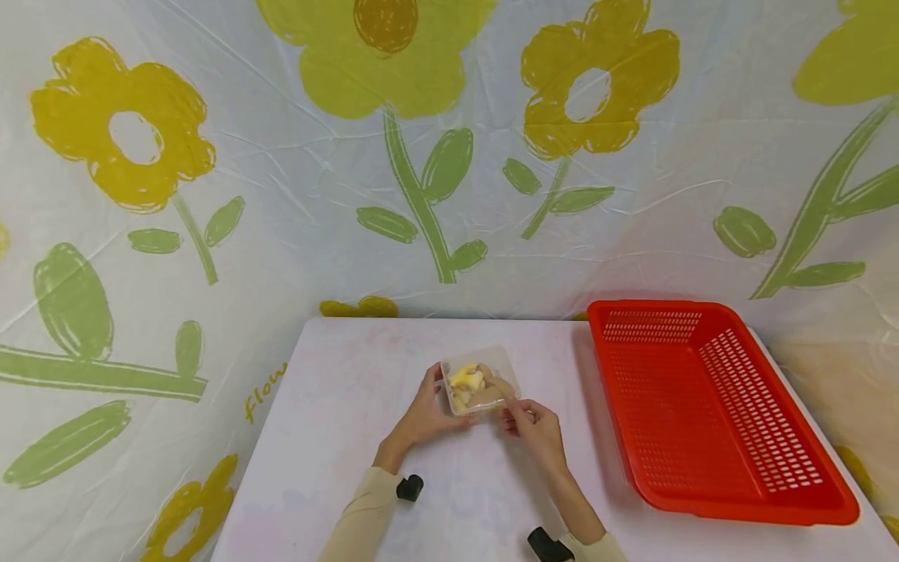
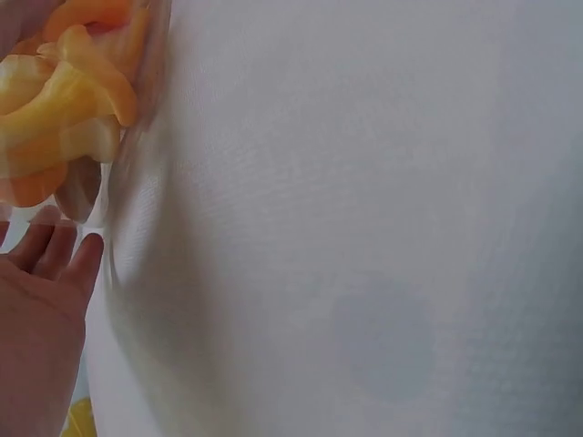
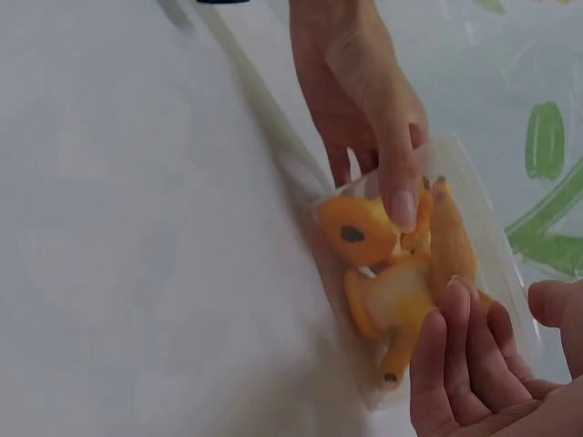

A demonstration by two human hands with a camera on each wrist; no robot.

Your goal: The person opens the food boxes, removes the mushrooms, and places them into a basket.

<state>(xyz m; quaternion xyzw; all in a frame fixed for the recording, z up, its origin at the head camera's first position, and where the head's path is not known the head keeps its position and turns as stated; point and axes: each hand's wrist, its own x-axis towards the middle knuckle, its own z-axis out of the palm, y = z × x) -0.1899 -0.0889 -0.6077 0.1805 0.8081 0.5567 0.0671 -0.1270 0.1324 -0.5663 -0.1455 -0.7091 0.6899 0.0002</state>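
My left hand (image 1: 427,414) grips a clear plastic box (image 1: 501,359) by its left side, above the table. In the right wrist view its thumb lies across the box and its other fingers go behind. Inside are several yellow, orange and tan pieces (image 1: 469,381); one orange piece (image 3: 355,229) carries a dark spot like an eye. What they are exactly, I cannot tell through the plastic. At the box's near right corner, my right hand (image 1: 539,429) has its fingertips against it. Those fingers (image 3: 460,309) are loosely bent, and the thumb stands apart from them.
A large red plastic basket (image 1: 702,499) with slotted walls stands on the right of the white table (image 1: 351,375). Behind the table hangs a white cloth (image 1: 295,156) printed with yellow flowers; it also covers the left side.
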